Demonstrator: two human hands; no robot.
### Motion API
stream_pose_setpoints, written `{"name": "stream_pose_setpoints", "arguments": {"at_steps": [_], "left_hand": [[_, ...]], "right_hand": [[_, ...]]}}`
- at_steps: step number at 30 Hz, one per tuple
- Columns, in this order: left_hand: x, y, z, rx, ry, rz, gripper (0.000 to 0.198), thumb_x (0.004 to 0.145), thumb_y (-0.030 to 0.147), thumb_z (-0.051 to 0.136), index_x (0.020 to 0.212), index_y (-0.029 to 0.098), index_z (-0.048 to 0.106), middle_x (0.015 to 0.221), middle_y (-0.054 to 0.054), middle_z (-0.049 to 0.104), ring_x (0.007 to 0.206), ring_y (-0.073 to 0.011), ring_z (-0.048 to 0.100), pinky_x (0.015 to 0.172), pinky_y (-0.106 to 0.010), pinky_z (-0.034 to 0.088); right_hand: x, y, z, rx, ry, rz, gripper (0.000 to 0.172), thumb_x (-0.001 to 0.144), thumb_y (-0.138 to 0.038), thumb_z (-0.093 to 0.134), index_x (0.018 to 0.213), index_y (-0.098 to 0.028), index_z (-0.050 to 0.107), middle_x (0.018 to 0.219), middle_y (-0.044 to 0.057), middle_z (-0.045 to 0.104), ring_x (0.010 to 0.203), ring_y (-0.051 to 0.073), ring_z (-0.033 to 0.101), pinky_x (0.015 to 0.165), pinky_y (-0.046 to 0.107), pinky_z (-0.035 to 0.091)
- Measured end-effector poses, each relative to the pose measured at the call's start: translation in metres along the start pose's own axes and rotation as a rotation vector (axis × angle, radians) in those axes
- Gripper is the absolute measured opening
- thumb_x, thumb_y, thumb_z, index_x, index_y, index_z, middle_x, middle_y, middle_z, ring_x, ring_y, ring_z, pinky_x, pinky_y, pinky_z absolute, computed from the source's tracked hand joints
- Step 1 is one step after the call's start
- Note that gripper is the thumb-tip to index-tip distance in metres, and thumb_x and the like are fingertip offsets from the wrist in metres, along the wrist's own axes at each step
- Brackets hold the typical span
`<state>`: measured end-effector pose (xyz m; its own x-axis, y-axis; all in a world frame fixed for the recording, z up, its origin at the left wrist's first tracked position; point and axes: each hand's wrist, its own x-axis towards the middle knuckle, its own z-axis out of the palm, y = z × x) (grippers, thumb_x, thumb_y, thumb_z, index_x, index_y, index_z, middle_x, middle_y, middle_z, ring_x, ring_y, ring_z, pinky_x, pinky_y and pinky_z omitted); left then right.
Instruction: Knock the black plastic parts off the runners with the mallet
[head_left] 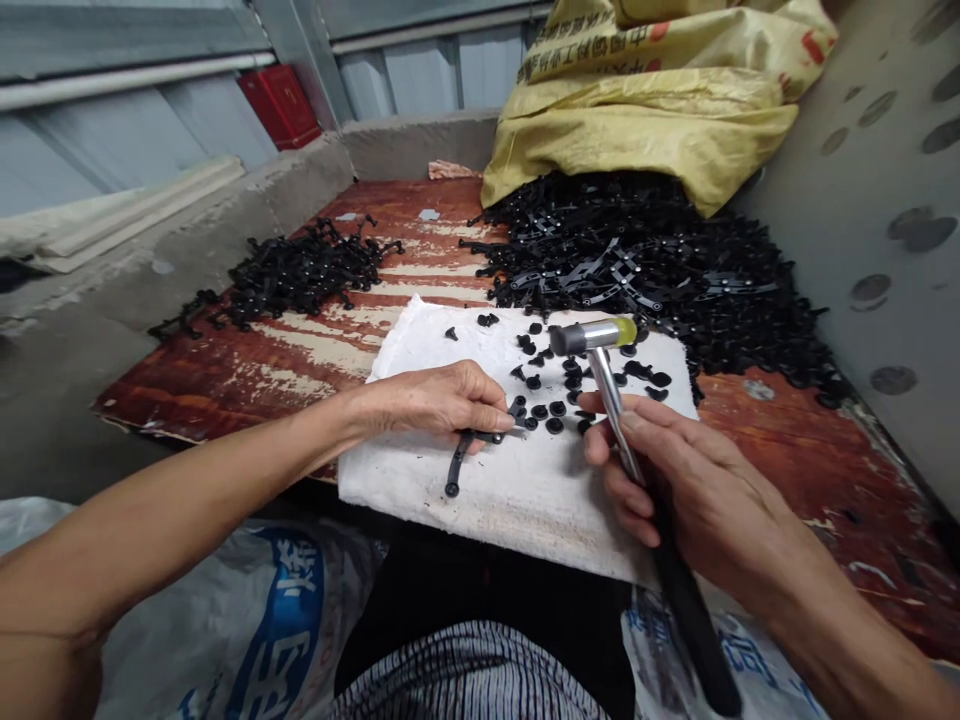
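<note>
A black jointed linkage [459, 460], held at six o'clock, points one arm just past six. A hammer [610, 400], held at four o'clock, slants: dark-and-yellow-faced metal head toward eleven, black handle toward five.

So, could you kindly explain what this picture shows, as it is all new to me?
These are a person's two bare hands, seen by a camera worn on the head. The left hand holds a jointed black part over a white cloth scattered with small black pieces. The right hand holds a hammer with one dark and one yellow end. Beyond, on a worn reddish-brown board, lie a smaller heap of black parts at left and a larger heap at right, backed by a yellow sack.
</note>
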<state>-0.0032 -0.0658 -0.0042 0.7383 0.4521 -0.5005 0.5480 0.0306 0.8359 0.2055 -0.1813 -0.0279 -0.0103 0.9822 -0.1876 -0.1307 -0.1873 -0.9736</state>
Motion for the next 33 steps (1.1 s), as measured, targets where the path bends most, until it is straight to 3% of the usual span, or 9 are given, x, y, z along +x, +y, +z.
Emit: {"name": "stream_pose_setpoints", "arguments": {"at_steps": [3, 6, 10, 17, 23, 27, 29, 33], "left_hand": [[0.001, 0.001, -0.001, -0.059, 0.006, -0.048, 0.028, 0.079, 0.03, 0.066, 0.058, 0.015, 0.055, 0.05, 0.003, 0.055, 0.038, -0.0039, 0.035, 0.039, -0.019, 0.025], [0.001, 0.003, 0.0, -0.088, 0.022, -0.074, 0.026, 0.079, 0.028, 0.067, 0.058, 0.015, 0.057, 0.048, 0.003, 0.055, 0.037, -0.0039, 0.036, 0.038, -0.018, 0.024], [-0.001, 0.004, 0.003, -0.133, 0.049, -0.109, 0.025, 0.077, 0.027, 0.068, 0.059, 0.014, 0.058, 0.048, 0.003, 0.055, 0.038, -0.0043, 0.04, 0.038, -0.017, 0.025], [-0.005, 0.005, 0.012, -0.184, 0.113, -0.159, 0.028, 0.08, 0.029, 0.067, 0.059, 0.014, 0.055, 0.049, 0.003, 0.054, 0.038, -0.004, 0.041, 0.038, -0.016, 0.027], [-0.002, 0.004, 0.009, -0.185, 0.078, -0.144, 0.026, 0.082, 0.021, 0.062, 0.058, 0.014, 0.055, 0.048, 0.002, 0.054, 0.033, -0.0028, 0.033, 0.034, -0.018, 0.019], [0.0, 0.003, 0.006, -0.219, 0.072, -0.141, 0.025, 0.08, 0.023, 0.065, 0.059, 0.014, 0.055, 0.048, 0.002, 0.053, 0.034, -0.0031, 0.034, 0.034, -0.017, 0.019], [0.001, 0.002, 0.005, -0.223, 0.062, -0.133, 0.026, 0.078, 0.025, 0.068, 0.058, 0.014, 0.056, 0.048, 0.002, 0.054, 0.033, -0.0029, 0.033, 0.033, -0.017, 0.018], [0.001, 0.001, 0.003, -0.2, 0.026, -0.091, 0.029, 0.078, 0.026, 0.068, 0.054, 0.013, 0.057, 0.047, 0.0, 0.056, 0.032, -0.0031, 0.033, 0.032, -0.018, 0.019]], "right_hand": [[-0.004, 0.001, -0.01, -0.544, 0.056, -0.317, 0.033, 0.091, -0.029, 0.053, 0.121, -0.02, 0.063, 0.087, 0.007, 0.071, 0.059, 0.015, 0.062, 0.052, 0.028, 0.057], [-0.006, 0.0, -0.015, -0.901, 0.016, -0.631, 0.044, 0.091, -0.015, 0.045, 0.133, -0.017, 0.057, 0.111, 0.014, 0.071, 0.092, 0.022, 0.07, 0.078, 0.038, 0.06], [-0.01, -0.003, -0.013, -1.02, 0.042, -0.808, 0.053, 0.093, -0.007, 0.043, 0.143, -0.023, 0.048, 0.104, 0.011, 0.072, 0.094, 0.02, 0.07, 0.075, 0.033, 0.06], [-0.01, 0.001, -0.01, -1.142, 0.007, -0.808, 0.052, 0.093, -0.006, 0.043, 0.143, -0.021, 0.048, 0.082, 0.006, 0.065, 0.069, 0.018, 0.066, 0.056, 0.027, 0.056], [-0.013, -0.002, -0.005, -1.093, 0.092, -0.885, 0.058, 0.092, -0.005, 0.045, 0.147, -0.024, 0.042, 0.081, 0.004, 0.06, 0.068, 0.016, 0.063, 0.055, 0.026, 0.053], [-0.012, -0.002, -0.006, -1.231, 0.035, -0.826, 0.051, 0.092, -0.006, 0.041, 0.141, -0.019, 0.049, 0.078, 0.005, 0.062, 0.061, 0.017, 0.063, 0.05, 0.027, 0.052], [-0.015, -0.005, -0.004, -1.207, 0.053, -0.85, 0.054, 0.093, -0.006, 0.042, 0.144, -0.023, 0.047, 0.086, 0.007, 0.066, 0.065, 0.017, 0.065, 0.054, 0.028, 0.054], [-0.02, -0.01, 0.0, -1.08, 0.264, -0.941, 0.069, 0.092, -0.005, 0.046, 0.151, -0.038, 0.034, 0.11, 0.008, 0.068, 0.081, 0.019, 0.067, 0.066, 0.031, 0.058]]}}
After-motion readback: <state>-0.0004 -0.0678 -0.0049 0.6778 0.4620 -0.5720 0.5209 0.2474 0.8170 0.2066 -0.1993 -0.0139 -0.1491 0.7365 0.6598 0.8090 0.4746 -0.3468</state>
